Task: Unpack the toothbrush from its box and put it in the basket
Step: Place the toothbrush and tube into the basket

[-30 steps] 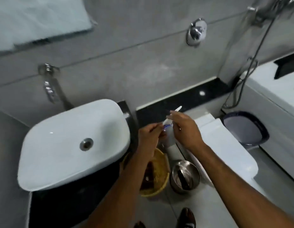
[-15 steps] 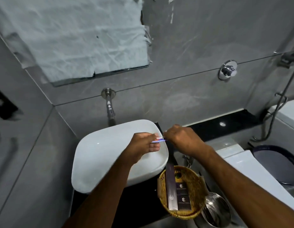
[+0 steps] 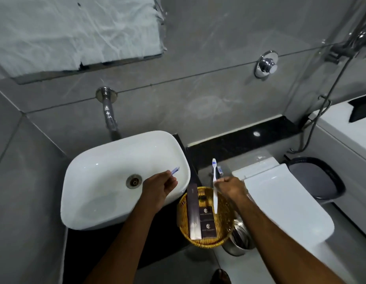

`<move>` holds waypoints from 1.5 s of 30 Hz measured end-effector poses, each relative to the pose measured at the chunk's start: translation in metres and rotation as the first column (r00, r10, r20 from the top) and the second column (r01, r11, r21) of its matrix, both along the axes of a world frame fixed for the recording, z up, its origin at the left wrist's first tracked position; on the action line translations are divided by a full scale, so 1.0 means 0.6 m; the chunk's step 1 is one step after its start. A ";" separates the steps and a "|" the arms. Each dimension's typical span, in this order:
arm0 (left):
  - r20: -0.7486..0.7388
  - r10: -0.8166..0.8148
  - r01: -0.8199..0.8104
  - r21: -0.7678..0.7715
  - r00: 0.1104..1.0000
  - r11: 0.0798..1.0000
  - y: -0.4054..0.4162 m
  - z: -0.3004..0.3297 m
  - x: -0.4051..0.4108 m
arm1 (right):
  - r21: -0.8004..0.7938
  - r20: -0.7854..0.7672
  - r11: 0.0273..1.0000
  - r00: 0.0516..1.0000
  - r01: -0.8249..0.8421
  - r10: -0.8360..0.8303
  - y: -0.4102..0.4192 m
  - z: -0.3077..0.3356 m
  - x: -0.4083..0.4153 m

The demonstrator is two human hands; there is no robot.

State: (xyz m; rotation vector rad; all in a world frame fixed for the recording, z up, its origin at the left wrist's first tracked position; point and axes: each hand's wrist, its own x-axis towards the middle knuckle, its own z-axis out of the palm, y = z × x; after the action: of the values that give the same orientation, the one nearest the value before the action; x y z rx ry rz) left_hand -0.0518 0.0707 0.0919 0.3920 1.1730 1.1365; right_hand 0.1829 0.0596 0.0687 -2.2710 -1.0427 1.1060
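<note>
My right hand (image 3: pixel 232 186) pinches a white toothbrush (image 3: pixel 214 193) near its middle. The brush stands almost upright over the yellow wicker basket (image 3: pixel 183 214), with its blue bristle head at the top. My left hand (image 3: pixel 158 186) is over the white sink (image 3: pixel 100 181) and grips a small clear wrapper with blue print (image 3: pixel 175 170). In the basket lie a long brown box (image 3: pixel 193 214) and two small dark packets (image 3: pixel 207 221).
A wall spout (image 3: pixel 109 113) juts out above the sink. The basket sits on a black counter (image 3: pixel 108 249). A steel bin (image 3: pixel 240 236) stands below the basket, a white toilet lid (image 3: pixel 284 203) to the right, and a dark bin (image 3: pixel 316 178) beyond it.
My hands have pulled apart. The toothbrush has come out of the wrapper: my right hand now holds it over the basket, while my left keeps the wrapper over the sink.
</note>
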 end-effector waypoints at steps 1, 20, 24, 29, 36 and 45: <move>-0.002 0.003 -0.003 -0.025 1.000 1.000 -0.007 -0.011 0.004 | -0.069 0.008 0.998 1.000 -0.012 0.013 -0.007 -0.019 0.004; -0.062 -0.001 -0.004 -0.082 0.998 0.997 -0.047 -0.042 0.058 | -0.512 0.286 0.855 0.955 0.081 0.080 -0.030 -0.120 -0.030; -0.063 -0.003 -0.002 -0.075 0.998 0.997 -0.049 -0.041 0.060 | -0.543 0.292 0.836 0.951 0.077 0.102 -0.026 -0.112 -0.036; -0.075 0.014 -0.020 -0.077 0.997 0.997 -0.047 -0.042 0.063 | -0.563 0.290 0.824 0.948 0.058 0.131 -0.026 -0.103 -0.034; -0.100 -0.012 0.006 -0.055 0.995 0.998 -0.050 -0.045 0.064 | -0.485 0.298 0.874 0.945 0.025 0.138 -0.022 -0.078 -0.035; -0.310 -0.332 0.336 -0.041 0.891 0.941 -0.034 -0.038 0.097 | 0.386 -0.044 0.906 0.978 -0.171 0.203 -0.016 0.014 0.031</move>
State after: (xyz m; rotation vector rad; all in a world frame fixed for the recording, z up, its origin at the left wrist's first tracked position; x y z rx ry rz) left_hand 0.0063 0.0501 0.0689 0.7777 1.3118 0.7971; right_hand 0.2013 0.0503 0.0768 -1.8331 -1.3337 0.9593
